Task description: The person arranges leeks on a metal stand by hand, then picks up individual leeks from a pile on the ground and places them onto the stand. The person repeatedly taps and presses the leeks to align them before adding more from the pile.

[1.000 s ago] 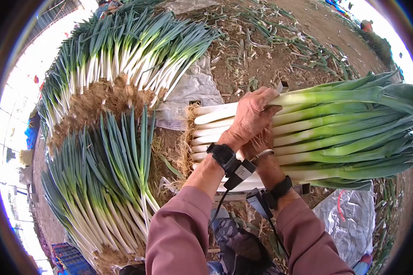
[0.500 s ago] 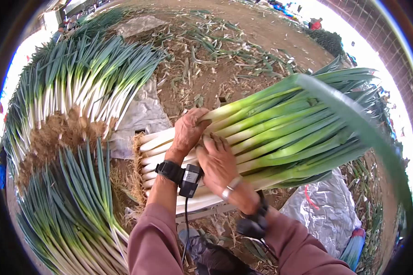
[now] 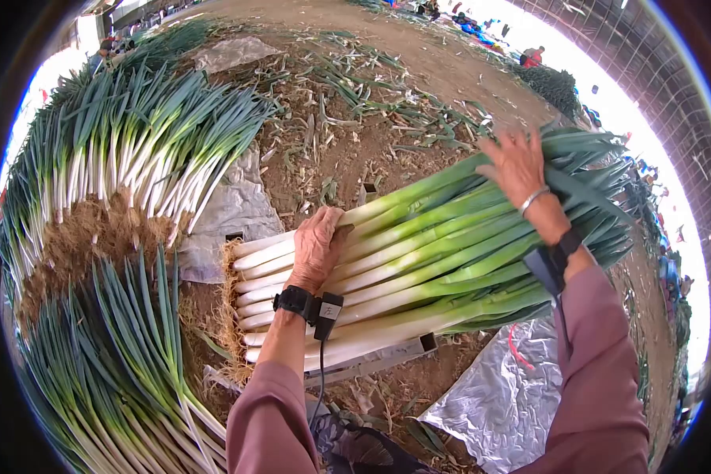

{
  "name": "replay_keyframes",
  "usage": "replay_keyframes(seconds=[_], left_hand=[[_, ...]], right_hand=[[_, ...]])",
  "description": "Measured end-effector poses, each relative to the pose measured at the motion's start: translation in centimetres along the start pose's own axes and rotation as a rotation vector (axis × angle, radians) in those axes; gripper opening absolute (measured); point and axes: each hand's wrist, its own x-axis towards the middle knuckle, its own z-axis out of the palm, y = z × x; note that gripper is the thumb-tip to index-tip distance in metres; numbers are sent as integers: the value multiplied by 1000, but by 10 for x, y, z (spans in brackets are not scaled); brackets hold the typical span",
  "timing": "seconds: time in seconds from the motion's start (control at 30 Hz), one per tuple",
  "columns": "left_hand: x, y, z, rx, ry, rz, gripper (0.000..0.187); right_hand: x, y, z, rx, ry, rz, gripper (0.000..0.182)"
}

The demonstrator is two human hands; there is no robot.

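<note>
A thick row of leeks (image 3: 442, 245) lies in front of me, white stems and roots to the left, green leaves to the right. My left hand (image 3: 317, 246) is closed over the white stems on the far side, its fingers curled round the outermost leek. Farther right, my right hand (image 3: 517, 170) is over the leafy part with its fingers spread. A loose green leaf (image 3: 584, 193) slants across the tops below its wrist. Under the row, part of a metal frame (image 3: 387, 359) shows.
To the left stand piles of leeks (image 3: 126, 158) with roots turned inward, and more (image 3: 110, 340) nearer me. A silver sheet (image 3: 498, 395) with a red string (image 3: 517, 347) covers the ground at right front. Leaf scraps (image 3: 371, 79) litter the soil behind. A person in red (image 3: 533, 57) is far off.
My right hand has moved from the stems beside my left hand out to the leaves and opened. The raised long leaf has come down onto the tops. My left hand stays on the stems.
</note>
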Motion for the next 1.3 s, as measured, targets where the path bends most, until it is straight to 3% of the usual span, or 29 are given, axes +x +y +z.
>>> replay_keyframes(seconds=[0.07,0.1,0.17,0.23,0.3,0.33,0.4,0.5,0.57,0.63,0.8,0.87,1.0,1.07,1.1,1.17,1.23,1.3], left_hand=[[0,1,2,-16,10,0,23],[0,1,2,5,11,-7,23],[-1,1,3,29,8,-14,23],[0,-1,4,36,45,-1,24],[0,1,3,52,53,7,24],[0,2,2,69,60,18,25],[0,3,2,77,70,22,26],[-2,1,3,90,78,18,27],[-1,1,2,99,76,10,27],[-2,1,3,92,78,8,27],[-6,-2,3,88,35,36,26],[-2,3,-2,84,23,46,27],[-4,5,-3,62,-104,41,37],[-5,2,-3,93,-130,38,40],[-5,2,-2,92,-112,64,40],[-4,3,-1,92,-93,90,40],[-4,2,-1,92,-79,108,39],[-5,3,-1,110,-82,105,38]], right_hand=[[9,6,6,-123,256,49,31],[8,6,10,-120,250,52,31],[16,-11,-1,-192,560,91,28],[-3,-40,-1,288,490,-169,29],[-12,-77,-21,464,-324,-241,31],[-14,-80,-6,468,-328,-241,31],[-19,-84,36,402,-12,-278,33],[-9,-70,38,307,-2,-322,40],[-4,-68,34,240,4,-231,45],[2,-58,24,234,-165,-162,47],[-19,-44,11,329,-203,-178,39],[-28,-42,8,341,-86,-260,33],[-23,-43,11,309,-88,-279,29],[-8,-44,11,356,-201,-160,25],[-2,-42,14,354,-199,-161,25],[9,-41,16,311,12,34,20],[16,-35,22,281,-60,39,24],[21,-30,38,165,29,-41,22]])
